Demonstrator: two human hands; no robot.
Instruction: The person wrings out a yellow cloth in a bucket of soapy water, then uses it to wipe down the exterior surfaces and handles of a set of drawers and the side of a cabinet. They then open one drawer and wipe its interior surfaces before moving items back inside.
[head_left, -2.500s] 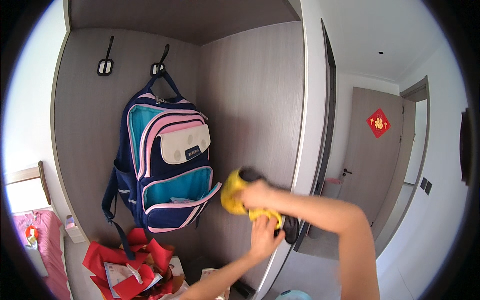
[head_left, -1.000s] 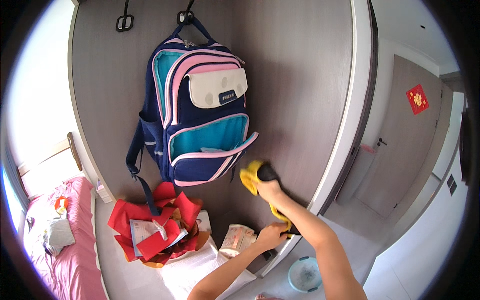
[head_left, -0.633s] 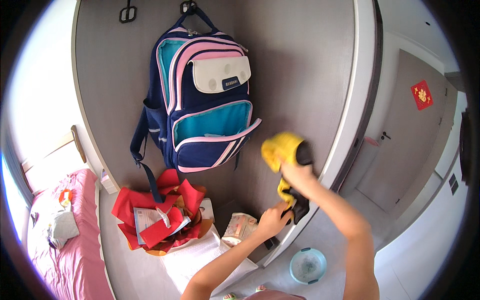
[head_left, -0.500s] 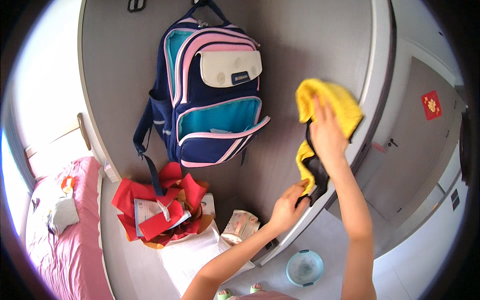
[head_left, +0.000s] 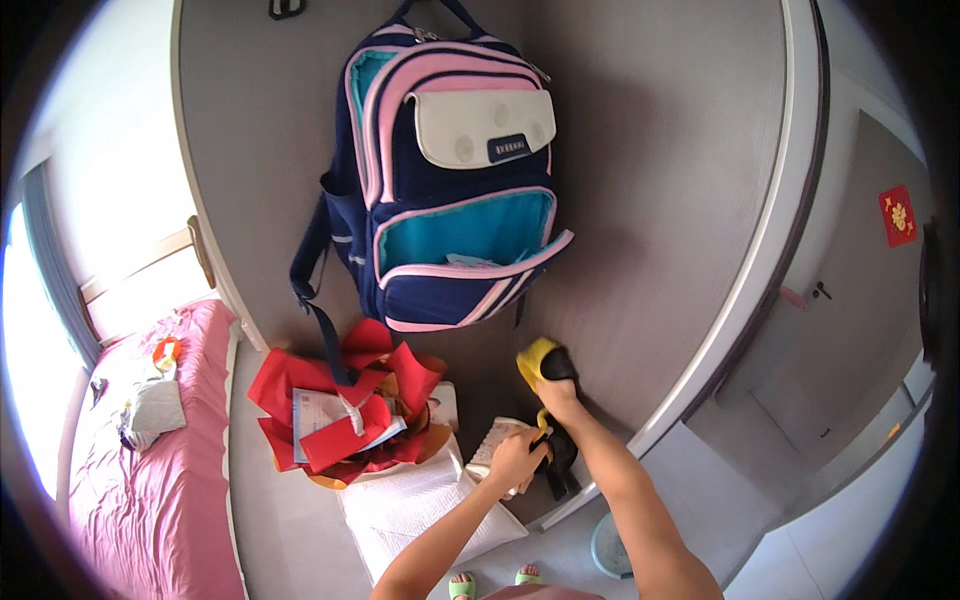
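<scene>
My right hand [head_left: 560,393] presses a yellow and black cloth [head_left: 538,358] against the grey door panel [head_left: 650,270], low down and right of the backpack; its fingers are partly covered and blurred. Lower and further left, my left hand [head_left: 517,455] is closed on the cloth's dangling end. Above hangs a navy and pink backpack [head_left: 455,180] with its front pocket gaping and a blue lining showing. Just behind my left hand stands a cream-coloured patterned box or pack [head_left: 487,448], partly hidden.
A red paper wrap [head_left: 275,385] with cards in it stands below the backpack, beside a white padded sheet or bag [head_left: 400,515]. A light-blue basin [head_left: 605,547] sits on the floor, partly behind my right arm. At left is a pink-covered bed [head_left: 150,490].
Both hands have moved down and left along the panel with the cloth, which is now more bunched. The view has shifted, so the backpack appears further right.
</scene>
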